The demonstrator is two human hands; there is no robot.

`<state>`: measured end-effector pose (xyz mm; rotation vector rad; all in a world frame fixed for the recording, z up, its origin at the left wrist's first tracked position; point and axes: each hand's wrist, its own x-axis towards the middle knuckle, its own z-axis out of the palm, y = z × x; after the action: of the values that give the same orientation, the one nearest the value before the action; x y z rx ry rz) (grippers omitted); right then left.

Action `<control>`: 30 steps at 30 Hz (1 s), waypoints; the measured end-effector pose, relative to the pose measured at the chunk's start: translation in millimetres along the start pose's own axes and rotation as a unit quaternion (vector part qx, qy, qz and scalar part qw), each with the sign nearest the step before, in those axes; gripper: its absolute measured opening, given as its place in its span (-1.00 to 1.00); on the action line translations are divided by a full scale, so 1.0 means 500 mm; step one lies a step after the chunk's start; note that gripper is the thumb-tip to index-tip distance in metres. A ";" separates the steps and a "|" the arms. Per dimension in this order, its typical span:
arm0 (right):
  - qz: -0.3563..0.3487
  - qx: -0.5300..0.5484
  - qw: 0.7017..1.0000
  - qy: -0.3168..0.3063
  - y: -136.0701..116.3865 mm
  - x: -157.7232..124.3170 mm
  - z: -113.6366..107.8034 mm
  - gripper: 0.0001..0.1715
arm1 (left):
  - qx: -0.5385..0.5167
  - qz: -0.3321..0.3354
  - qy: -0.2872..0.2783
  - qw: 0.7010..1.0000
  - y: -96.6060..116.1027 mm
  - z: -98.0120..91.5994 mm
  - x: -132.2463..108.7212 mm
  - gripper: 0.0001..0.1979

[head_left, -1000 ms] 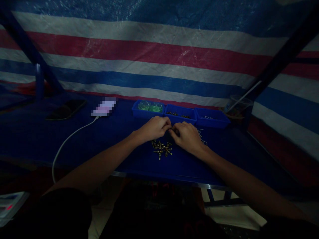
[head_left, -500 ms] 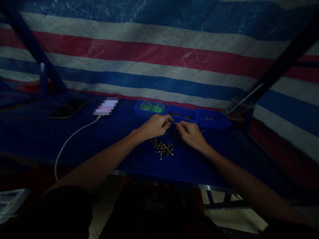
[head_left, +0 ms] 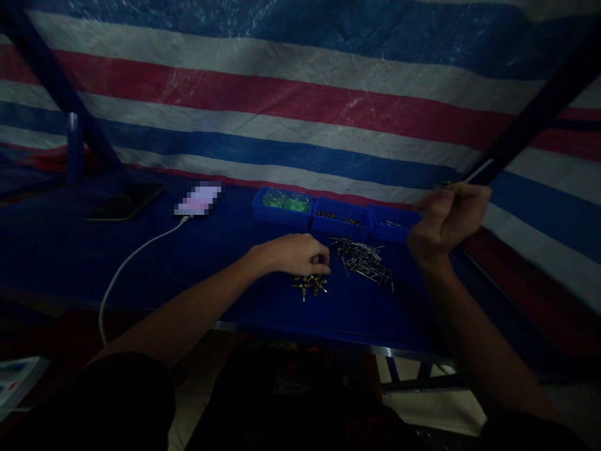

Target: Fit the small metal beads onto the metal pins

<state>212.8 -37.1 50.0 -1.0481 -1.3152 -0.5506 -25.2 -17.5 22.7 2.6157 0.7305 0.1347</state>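
My left hand (head_left: 307, 255) is low over the table, its fingers curled down at the edge of a small pile of brass-coloured metal parts (head_left: 310, 287). Anything between those fingertips is hidden. Raised at the right is my right hand (head_left: 448, 219), fingers bent together in front of the far corner post. A small dark, brassy patch shows by its fingertips, but I cannot make out whether it is held. Between the hands lies a loose heap of thin silvery metal pins (head_left: 366, 260).
Three blue trays line the back: one with green plastic-wrapped contents (head_left: 285, 201), one with brass parts (head_left: 342, 219), one with a few pins (head_left: 393, 224). A lit phone (head_left: 200, 199) with a white cable (head_left: 136, 254) and a dark phone (head_left: 126, 202) lie left. Striped tarpaulin (head_left: 282, 94) hangs behind.
My hands have parted. The right went up and to the right, uncovering the pin heap; the left came down onto the brass pile, covering its upper part.
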 end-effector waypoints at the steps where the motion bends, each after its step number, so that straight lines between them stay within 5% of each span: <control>1: -0.011 -0.049 0.998 -0.025 0.003 0.008 0.001 -0.69 | 0.006 -0.004 0.002 1.000 0.010 0.005 0.002 -0.75; 6: -0.020 -0.156 0.929 -0.335 0.023 -0.019 0.033 -0.47 | 0.019 -0.018 0.024 0.999 0.023 0.021 0.012 -0.89; 9: -0.040 -0.122 0.888 -0.442 0.021 -0.060 0.044 -0.45 | 0.021 -0.024 0.036 0.999 0.001 0.021 0.014 -0.86; 15: -0.095 -0.019 0.888 -0.449 -0.030 -0.078 0.034 -0.59 | -0.048 0.001 0.111 0.993 -0.036 0.006 0.016 -0.75; 21: -0.165 -0.001 0.852 -0.496 -0.064 -0.097 0.032 -0.73 | -0.137 -0.004 0.185 0.973 -0.040 -0.002 0.019 -0.83; 30: -0.157 -0.037 0.870 -0.465 -0.068 -0.110 0.039 -0.75 | -0.194 -0.015 0.167 0.967 -0.046 0.008 0.031 -0.86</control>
<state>162.3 -48.6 6.8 -1.2226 -2.3624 -0.3232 -21.9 6.7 9.1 2.2273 0.7644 0.6537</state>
